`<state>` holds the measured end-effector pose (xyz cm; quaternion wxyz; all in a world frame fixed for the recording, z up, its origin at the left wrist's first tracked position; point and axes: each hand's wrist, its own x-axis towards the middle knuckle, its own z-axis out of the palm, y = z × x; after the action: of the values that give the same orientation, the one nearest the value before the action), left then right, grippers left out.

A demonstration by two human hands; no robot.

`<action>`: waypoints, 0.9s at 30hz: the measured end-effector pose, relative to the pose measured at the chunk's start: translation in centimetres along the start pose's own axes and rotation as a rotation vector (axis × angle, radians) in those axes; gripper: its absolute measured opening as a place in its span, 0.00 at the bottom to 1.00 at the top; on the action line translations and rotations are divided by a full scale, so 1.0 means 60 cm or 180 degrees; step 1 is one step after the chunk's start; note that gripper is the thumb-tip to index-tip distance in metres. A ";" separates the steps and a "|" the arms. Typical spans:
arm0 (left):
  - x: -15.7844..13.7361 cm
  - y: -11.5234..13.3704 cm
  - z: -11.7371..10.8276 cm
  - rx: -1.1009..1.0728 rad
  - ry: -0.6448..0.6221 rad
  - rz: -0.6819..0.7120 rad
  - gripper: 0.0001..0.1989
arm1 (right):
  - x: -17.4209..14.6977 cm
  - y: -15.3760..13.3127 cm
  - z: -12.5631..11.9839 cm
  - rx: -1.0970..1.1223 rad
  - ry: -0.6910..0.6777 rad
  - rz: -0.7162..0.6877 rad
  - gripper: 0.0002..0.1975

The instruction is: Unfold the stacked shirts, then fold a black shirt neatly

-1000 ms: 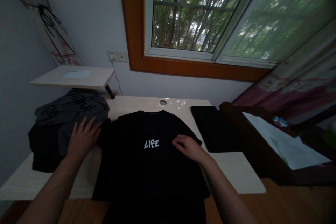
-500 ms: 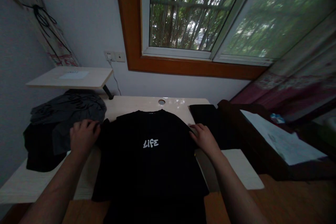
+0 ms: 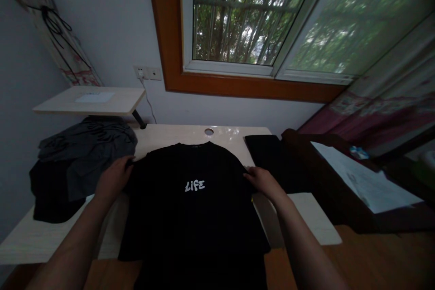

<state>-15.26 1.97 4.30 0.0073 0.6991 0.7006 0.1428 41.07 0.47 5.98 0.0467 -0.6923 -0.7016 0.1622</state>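
Observation:
A black T-shirt [image 3: 195,217] with white lettering on its chest lies spread on the pale desk [image 3: 163,133], collar toward the wall. Its lower part hangs over the desk's near edge. At the left sleeve, my left hand [image 3: 115,174] pinches the fabric between thumb and fingers. My right hand [image 3: 263,180] is closed on the opposite sleeve near the shoulder. Both hands rest low over the desk, one on each side of the shirt.
Crumpled grey and black clothes [image 3: 91,149] lie at the left beneath a raised shelf [image 3: 91,99]. Folded black cloth [image 3: 272,154] lies at the right. Beyond it, a paper sheet [image 3: 363,179] rests on a dark brown surface. A window [image 3: 251,13] is above the desk.
My left hand has shifted slightly right and its fingers have closed on the sleeve. My right hand's fingers have drawn together on the other sleeve. The left sleeve looks straighter.

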 end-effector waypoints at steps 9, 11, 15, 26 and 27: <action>0.001 0.006 -0.046 0.0732 0.0535 -0.0242 0.21 | 0.032 0.022 -0.064 0.0109 0.1110 0.0697 0.12; 0.003 0.008 -0.042 0.0845 0.0538 -0.0069 0.20 | 0.041 0.017 -0.075 -0.0235 0.1061 0.0781 0.13; 0.011 0.027 -0.039 0.1078 0.0522 0.0395 0.18 | 0.050 0.003 -0.087 -0.0721 0.0457 0.0780 0.10; 0.063 0.160 0.006 0.0379 -0.0052 0.1259 0.16 | 0.081 -0.113 -0.033 -0.0758 0.0580 -0.0884 0.14; 0.066 0.170 0.019 0.0304 -0.0121 0.1305 0.17 | 0.084 -0.126 -0.022 -0.0704 0.0519 -0.0970 0.14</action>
<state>-5.13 5.88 6.09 -0.0417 0.8291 0.5494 0.0947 34.06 5.72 8.61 0.0511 -0.5899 -0.8057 0.0186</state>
